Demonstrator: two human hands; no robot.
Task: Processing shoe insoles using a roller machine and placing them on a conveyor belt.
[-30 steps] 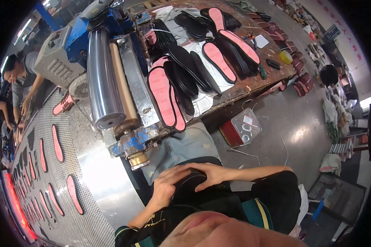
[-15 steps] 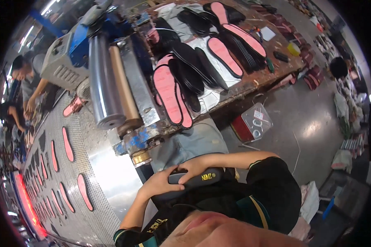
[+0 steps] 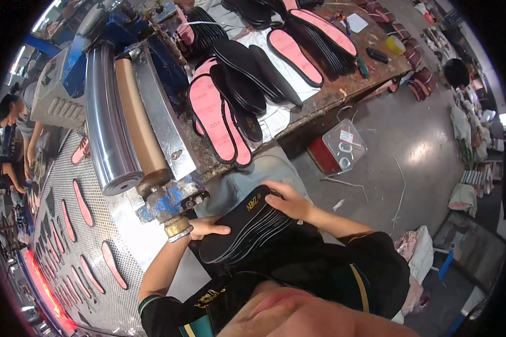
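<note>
A thick stack of black insoles (image 3: 243, 229) is held tilted in front of my body, its layered edges fanned and facing me. My right hand (image 3: 289, 202) grips its upper right end, thumb on the top insole. My left hand (image 3: 207, 227) closes around the lower left end, thumb over the top and the other fingers hidden. Just beyond, pink insoles with black rims (image 3: 211, 115) lie at the workbench's near edge. Beside them are piles of black insoles (image 3: 239, 76).
A roller machine (image 3: 109, 123) stands close at left, its brass-coloured end fitting near my left wrist. Past it, a perforated conveyor (image 3: 132, 241) carries several pink insoles. The worn workbench (image 3: 343, 92) lies ahead. A clear-lidded red bin (image 3: 343, 149) sits on the floor; co-workers (image 3: 22, 123) stand far left.
The insole stack has been raised and turned, so its layered edges now show. My hands, close together before, have spread to its two ends. The whole view has shifted slightly.
</note>
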